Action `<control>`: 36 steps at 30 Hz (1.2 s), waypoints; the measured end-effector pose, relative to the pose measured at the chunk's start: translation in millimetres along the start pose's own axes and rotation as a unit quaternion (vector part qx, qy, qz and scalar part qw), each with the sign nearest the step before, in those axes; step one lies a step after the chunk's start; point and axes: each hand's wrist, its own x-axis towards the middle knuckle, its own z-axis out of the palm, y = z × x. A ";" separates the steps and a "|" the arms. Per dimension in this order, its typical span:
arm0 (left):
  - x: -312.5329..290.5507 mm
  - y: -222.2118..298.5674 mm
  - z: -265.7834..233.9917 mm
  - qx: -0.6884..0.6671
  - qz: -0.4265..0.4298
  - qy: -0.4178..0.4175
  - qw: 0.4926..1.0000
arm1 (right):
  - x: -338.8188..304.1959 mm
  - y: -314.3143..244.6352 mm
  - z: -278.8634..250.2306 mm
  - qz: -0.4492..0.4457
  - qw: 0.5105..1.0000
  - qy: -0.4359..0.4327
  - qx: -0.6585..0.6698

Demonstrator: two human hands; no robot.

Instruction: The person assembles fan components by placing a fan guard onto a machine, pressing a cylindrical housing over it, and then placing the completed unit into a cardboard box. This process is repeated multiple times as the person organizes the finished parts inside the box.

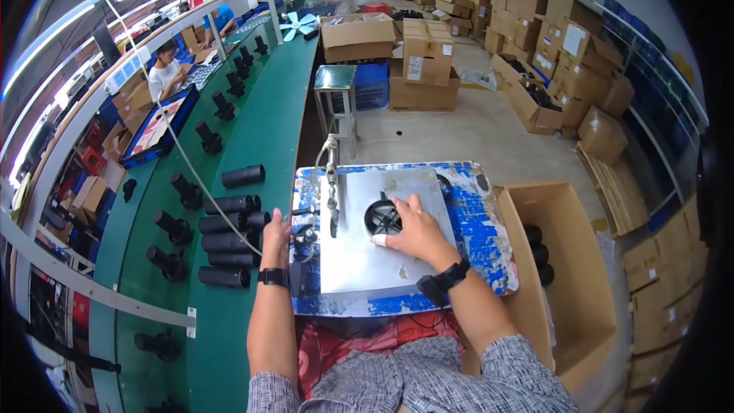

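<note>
My right hand (417,233) grips the rim of a round black plastic part with spokes (381,219), which rests on a bare metal plate (359,268). A white covering wraps the tip of that thumb. My left hand (276,239) is at the left edge of the blue worktable (482,237), fingertips slightly apart and nothing visible in them. Close beside it lie several black cylinders (225,243) on the green conveyor belt (267,122). A metal lever clamp (332,191) stands at the plate's left side, with a small metal fitting (306,235) near my left hand.
Several black flanged parts (182,190) stand along the belt. An open carton (581,283) at my right holds black cylinders (537,248). A metal stool (335,80) and cartons (427,50) are ahead. Across the belt sits a person (164,73). A thin cord (180,149) hangs across the left.
</note>
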 end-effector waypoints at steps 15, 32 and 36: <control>-133.3 16.6 63.7 0.183 0.460 -0.010 0.869 | 3.8 26.2 0.5 -0.005 0.999 0.030 0.031; -170.7 -49.5 89.4 0.500 0.548 -0.163 0.650 | 18.2 -0.4 42.4 -0.088 0.985 0.149 -0.017; -181.3 -54.9 67.4 0.498 0.557 -0.148 0.648 | 9.5 -2.2 57.9 -0.082 0.985 0.145 -0.033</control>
